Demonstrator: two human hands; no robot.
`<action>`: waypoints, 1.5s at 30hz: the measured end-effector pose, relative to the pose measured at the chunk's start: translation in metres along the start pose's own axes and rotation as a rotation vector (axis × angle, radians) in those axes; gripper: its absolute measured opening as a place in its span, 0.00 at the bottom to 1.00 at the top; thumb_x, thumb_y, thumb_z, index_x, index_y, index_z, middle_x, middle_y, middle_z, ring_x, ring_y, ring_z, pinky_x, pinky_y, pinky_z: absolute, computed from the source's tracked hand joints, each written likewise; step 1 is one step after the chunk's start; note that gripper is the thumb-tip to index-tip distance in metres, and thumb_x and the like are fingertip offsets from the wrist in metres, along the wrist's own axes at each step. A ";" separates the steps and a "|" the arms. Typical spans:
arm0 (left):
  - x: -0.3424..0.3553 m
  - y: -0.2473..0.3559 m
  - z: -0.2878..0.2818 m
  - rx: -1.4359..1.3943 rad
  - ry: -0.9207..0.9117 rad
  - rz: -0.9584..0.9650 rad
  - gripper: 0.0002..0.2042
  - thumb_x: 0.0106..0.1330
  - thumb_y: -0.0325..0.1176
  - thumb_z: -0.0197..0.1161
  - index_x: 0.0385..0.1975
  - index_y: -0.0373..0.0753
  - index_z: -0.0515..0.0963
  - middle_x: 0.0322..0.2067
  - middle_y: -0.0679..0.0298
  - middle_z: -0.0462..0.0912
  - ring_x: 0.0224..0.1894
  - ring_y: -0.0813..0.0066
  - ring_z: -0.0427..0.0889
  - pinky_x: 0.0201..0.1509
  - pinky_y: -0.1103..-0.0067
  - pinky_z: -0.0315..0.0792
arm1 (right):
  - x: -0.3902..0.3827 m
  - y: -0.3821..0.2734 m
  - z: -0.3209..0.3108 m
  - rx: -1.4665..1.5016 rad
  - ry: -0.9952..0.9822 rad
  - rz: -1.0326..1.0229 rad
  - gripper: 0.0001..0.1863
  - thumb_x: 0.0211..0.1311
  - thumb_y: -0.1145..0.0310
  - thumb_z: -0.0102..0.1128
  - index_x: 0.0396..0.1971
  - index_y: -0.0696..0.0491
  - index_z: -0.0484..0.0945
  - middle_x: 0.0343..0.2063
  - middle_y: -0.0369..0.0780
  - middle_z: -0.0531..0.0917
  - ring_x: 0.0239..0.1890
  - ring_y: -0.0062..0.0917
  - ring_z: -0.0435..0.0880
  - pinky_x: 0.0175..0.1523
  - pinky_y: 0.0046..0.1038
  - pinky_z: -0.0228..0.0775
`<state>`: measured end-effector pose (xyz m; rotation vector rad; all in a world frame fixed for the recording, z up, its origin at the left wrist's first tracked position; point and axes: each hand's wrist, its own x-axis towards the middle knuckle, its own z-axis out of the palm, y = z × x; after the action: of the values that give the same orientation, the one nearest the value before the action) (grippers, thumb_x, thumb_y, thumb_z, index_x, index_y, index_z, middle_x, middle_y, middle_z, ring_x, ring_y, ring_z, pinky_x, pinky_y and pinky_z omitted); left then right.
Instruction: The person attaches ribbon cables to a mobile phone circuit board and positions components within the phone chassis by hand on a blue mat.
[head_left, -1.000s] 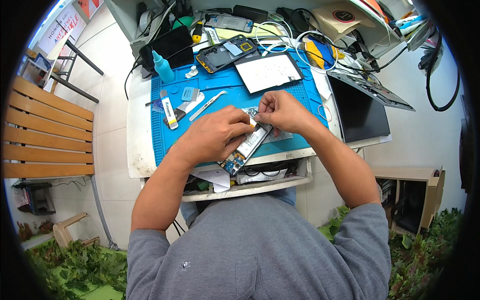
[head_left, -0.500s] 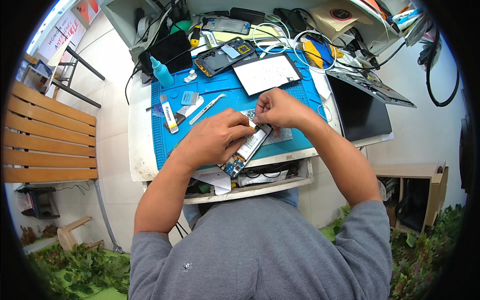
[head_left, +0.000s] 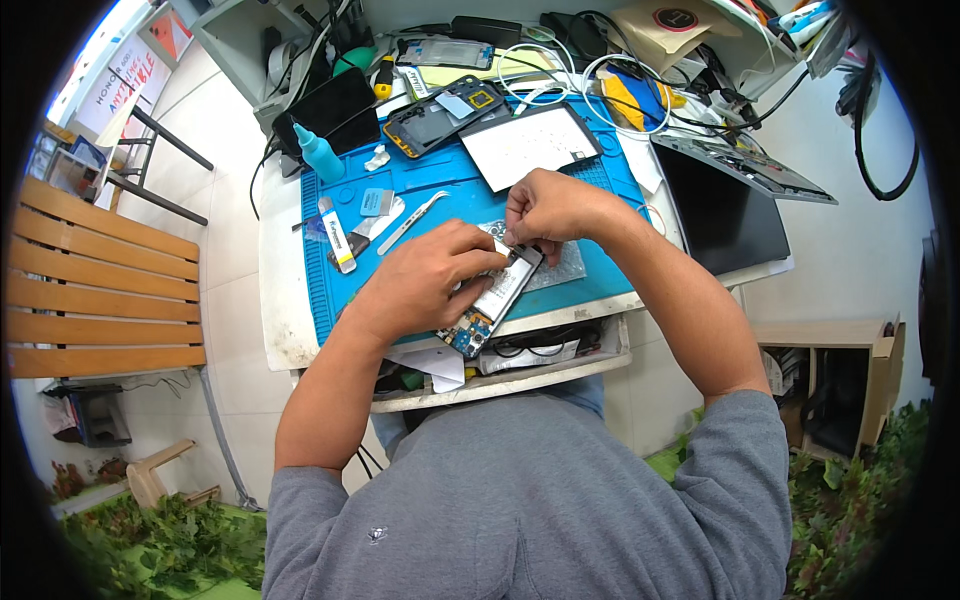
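An opened phone [head_left: 507,292] lies tilted near the mat's front edge, its white battery exposed and a blue circuit board [head_left: 466,332] showing at the near end. My left hand [head_left: 425,275] grips its left side with bent fingers, and the thumb lies along the battery. At the phone's far end, my right hand [head_left: 555,215] is closed in a pinch; whatever its fingertips hold is too small to make out. Beneath and beside the phone's far end is a clear bubble-wrap sheet [head_left: 563,269]. Silver tweezers [head_left: 412,222] rest on the mat beyond my left hand.
On the blue mat [head_left: 455,180] are a white-and-yellow tube [head_left: 337,236], a light-blue bottle [head_left: 318,153], a phone frame [head_left: 430,125] and a white panel [head_left: 530,147]. Cables [head_left: 610,75] tangle at the back. A dark laptop screen [head_left: 722,220] stands right; an open drawer [head_left: 500,387] sits below.
The picture has shifted slightly. Both hands keep nearly the same places on the phone; the fingers of my right hand have moved a little at its far end.
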<state>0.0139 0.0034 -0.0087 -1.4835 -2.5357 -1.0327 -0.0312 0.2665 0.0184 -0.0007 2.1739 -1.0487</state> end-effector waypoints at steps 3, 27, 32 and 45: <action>0.002 -0.001 0.000 -0.019 0.004 -0.003 0.13 0.70 0.28 0.79 0.53 0.43 0.93 0.53 0.63 0.92 0.57 0.59 0.90 0.57 0.66 0.87 | -0.001 0.003 0.000 0.027 0.000 -0.021 0.10 0.67 0.73 0.79 0.35 0.63 0.86 0.25 0.40 0.89 0.19 0.23 0.87 0.25 0.30 0.88; 0.033 0.001 -0.008 -0.116 -0.051 -0.259 0.14 0.74 0.25 0.77 0.57 0.42 0.92 0.44 0.60 0.94 0.47 0.60 0.94 0.51 0.68 0.86 | -0.045 0.042 0.052 -0.065 0.451 -0.528 0.06 0.72 0.75 0.73 0.43 0.61 0.91 0.37 0.53 0.92 0.42 0.48 0.93 0.50 0.45 0.84; 0.008 0.018 -0.035 -0.023 -0.002 -0.377 0.16 0.73 0.34 0.80 0.58 0.40 0.91 0.44 0.58 0.93 0.43 0.62 0.91 0.47 0.70 0.84 | -0.058 0.049 0.057 -0.066 0.544 -0.575 0.09 0.74 0.77 0.69 0.50 0.60 0.89 0.48 0.51 0.91 0.47 0.49 0.91 0.54 0.45 0.83; -0.051 0.082 0.008 0.266 0.073 -0.617 0.49 0.47 0.48 0.94 0.72 0.39 0.80 0.50 0.54 0.87 0.53 0.53 0.90 0.59 0.62 0.85 | -0.054 0.056 0.067 -0.115 0.641 -0.625 0.15 0.78 0.75 0.68 0.59 0.63 0.87 0.42 0.49 0.91 0.36 0.32 0.87 0.43 0.36 0.79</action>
<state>0.1089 -0.0047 0.0107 -0.5933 -2.9930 -0.7135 0.0650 0.2741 -0.0155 -0.4861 2.9142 -1.3962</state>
